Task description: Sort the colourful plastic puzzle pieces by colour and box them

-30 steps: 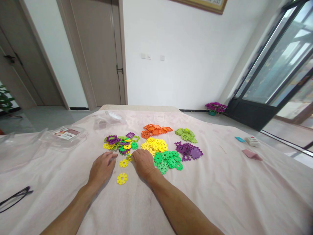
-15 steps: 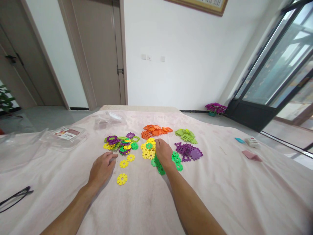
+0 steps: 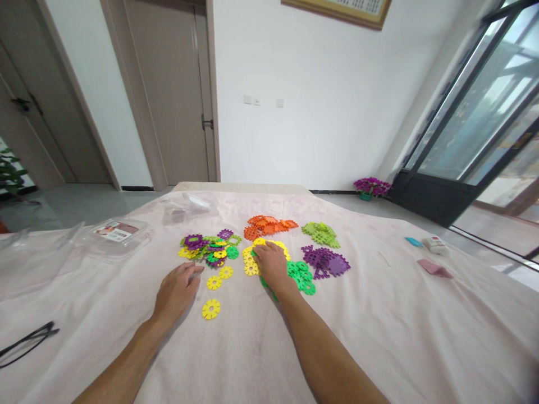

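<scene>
My right hand [image 3: 273,266] is over the pile of yellow notched discs [image 3: 251,268], its fingers closed on a green notched disc [image 3: 253,253] that mostly hides beneath them. Under and beside that wrist lies a heap of green discs [image 3: 301,275]. My left hand [image 3: 177,286] rests on the cloth with its fingers loosely stretched and nothing in them. Just beyond its fingertips is a mixed pile of purple, green and yellow plastic pieces [image 3: 204,247]. Single yellow discs, one being the nearest yellow disc [image 3: 211,309], lie to its right.
Behind are orange pieces [image 3: 267,225], light green pieces [image 3: 322,234] and purple pieces [image 3: 326,261]. Clear plastic containers [image 3: 118,233] stand at left, above black glasses [image 3: 29,339]. A small white box [image 3: 435,244] and a pink scrap [image 3: 435,269] lie at right on the pink cloth [image 3: 236,359].
My right hand has moved left, from the right edge of the yellow pile onto the green disc lying on it. My left hand has stayed in place.
</scene>
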`<state>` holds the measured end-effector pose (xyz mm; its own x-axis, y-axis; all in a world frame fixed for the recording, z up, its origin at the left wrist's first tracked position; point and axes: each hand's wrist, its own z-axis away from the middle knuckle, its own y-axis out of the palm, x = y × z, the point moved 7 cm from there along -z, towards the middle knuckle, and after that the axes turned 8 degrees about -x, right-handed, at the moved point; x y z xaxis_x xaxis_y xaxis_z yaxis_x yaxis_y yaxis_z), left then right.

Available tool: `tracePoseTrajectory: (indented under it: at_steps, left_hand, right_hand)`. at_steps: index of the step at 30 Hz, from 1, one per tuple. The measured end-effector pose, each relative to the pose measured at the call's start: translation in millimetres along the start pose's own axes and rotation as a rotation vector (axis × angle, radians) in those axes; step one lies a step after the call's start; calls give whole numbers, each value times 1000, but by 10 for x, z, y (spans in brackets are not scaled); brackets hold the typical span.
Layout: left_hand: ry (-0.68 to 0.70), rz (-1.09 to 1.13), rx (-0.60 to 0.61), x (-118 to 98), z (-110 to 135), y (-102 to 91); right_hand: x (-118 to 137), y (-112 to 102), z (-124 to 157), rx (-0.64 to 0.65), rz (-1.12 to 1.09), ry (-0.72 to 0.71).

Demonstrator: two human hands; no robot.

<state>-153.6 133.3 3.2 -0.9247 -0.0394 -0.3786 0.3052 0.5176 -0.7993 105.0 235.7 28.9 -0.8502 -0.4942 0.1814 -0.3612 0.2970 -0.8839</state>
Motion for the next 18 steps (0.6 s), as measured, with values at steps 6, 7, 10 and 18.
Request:
tracePoseTrajectory:
  at_steps: [6,7,10,18]
  left_hand:
    - [-13,-16,20,7,3,10]
    - [-12,-14,27,9,4,15]
    - [-9,-15,45,20,6,31]
    - [2,-24,38,50,-1,56]
  right_hand:
    - [4,-227,-61,-145,-127,61]
    - [-31,-283,-70,-165,-170,113]
    - [-221,-428,-75,-206,-325,295]
    - [-865,-627,-21,-12,-277,337]
